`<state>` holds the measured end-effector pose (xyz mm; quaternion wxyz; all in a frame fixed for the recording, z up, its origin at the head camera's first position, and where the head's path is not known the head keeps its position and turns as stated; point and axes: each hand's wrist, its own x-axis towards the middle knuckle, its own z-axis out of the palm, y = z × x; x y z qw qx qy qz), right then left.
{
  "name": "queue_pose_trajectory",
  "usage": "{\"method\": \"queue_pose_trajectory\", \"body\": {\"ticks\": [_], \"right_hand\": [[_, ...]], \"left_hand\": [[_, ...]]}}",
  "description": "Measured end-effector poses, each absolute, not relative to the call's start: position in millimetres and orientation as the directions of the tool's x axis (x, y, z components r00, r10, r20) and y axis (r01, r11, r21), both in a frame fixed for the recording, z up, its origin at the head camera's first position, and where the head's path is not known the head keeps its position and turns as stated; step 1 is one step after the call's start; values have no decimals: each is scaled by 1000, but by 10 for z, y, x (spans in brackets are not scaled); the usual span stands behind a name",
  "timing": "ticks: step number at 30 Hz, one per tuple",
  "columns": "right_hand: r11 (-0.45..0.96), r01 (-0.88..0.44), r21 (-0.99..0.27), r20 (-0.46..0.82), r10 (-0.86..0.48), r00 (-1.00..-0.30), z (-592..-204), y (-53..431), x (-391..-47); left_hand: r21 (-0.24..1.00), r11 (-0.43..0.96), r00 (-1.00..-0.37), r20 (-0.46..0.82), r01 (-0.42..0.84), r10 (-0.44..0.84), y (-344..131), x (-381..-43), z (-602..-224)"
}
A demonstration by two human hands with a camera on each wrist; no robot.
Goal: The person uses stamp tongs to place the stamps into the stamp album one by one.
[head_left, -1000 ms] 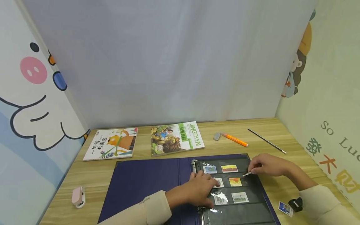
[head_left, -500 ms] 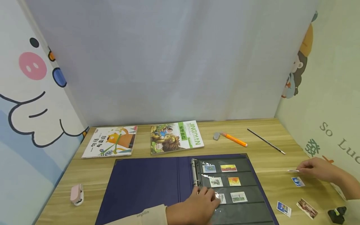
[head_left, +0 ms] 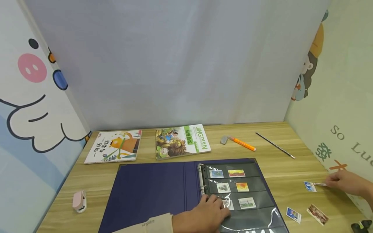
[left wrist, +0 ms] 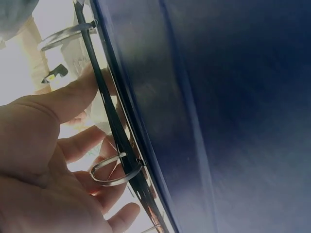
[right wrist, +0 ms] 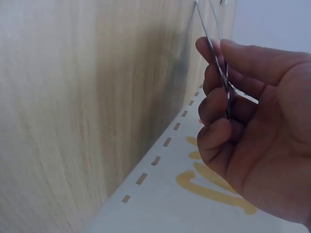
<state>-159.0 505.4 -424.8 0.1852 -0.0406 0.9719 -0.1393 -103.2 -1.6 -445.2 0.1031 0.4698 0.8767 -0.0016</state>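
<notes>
My right hand [head_left: 348, 183] pinches a pair of metal tweezers [head_left: 320, 184] between thumb and fingers, at the table's right side. The tweezer tips meet the edge of a small blue stamp [head_left: 309, 186] lying on the wood. In the right wrist view the tweezers [right wrist: 227, 94] stand with their two prongs apart. My left hand [head_left: 205, 215] rests on the black pocket page [head_left: 256, 215] of an open stamp album [head_left: 151, 194], beside the metal rings [left wrist: 114, 180]. Several stamps, such as a yellow-and-red one [head_left: 236, 173], sit in the page's pockets.
Another blue stamp [head_left: 293, 215] and a brown stamp [head_left: 317, 214] lie right of the album. Behind it are two picture books [head_left: 113, 147], a grey eraser [head_left: 224, 140], an orange craft knife [head_left: 244, 144] and a thin black rod [head_left: 275, 145]. A pink stapler-like item [head_left: 79, 201] stands left.
My right hand has moved with the tweezers from the album page rightward to the loose blue stamp. My left hand has slid down the page toward me, uncovering stamps.
</notes>
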Motion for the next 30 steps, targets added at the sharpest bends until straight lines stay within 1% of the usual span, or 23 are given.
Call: {"method": "queue_pose_trajectory", "body": {"ticks": [5,9,12,14,17,20,22,24,30], "right_hand": [[959,-10,-285,-336,-110,-935,-4195,5091,-1569],[941,13,-337,-355,-115,-928,-4228,5086,-1553],[918,-11,-397,-352,-163,-922,-4280,5071,-1530],[900,-43,-434,-314,-195,-929,-4319,5057,-1510],[886,-99,-453,-220,-219,-951,-4348,5031,-1501],[862,-192,-469,-115,-275,-955,-4348,4955,-1542],[834,-236,-498,-93,-322,-942,-4323,4853,-1597],[790,-294,-537,-79,-394,-916,-4302,4721,-1667],[718,-378,-584,-113,-534,-838,-4197,4083,-1851]], "left_hand": [[168,580,-556,-174,797,813,-21,-1054,-4452],[168,591,-568,-168,789,806,-24,-1057,-4469],[186,593,-570,-165,784,805,-31,-1060,-4472],[212,588,-566,-158,780,809,-36,-1067,-4474],[249,584,-565,-150,773,811,-45,-1075,-4473],[247,589,-573,-142,770,807,-49,-1074,-4477],[233,596,-581,-136,768,802,-47,-1070,-4479],[227,597,-582,-136,769,802,-43,-1071,-4479],[215,602,-590,-123,769,798,-20,-1076,-4491]]}}
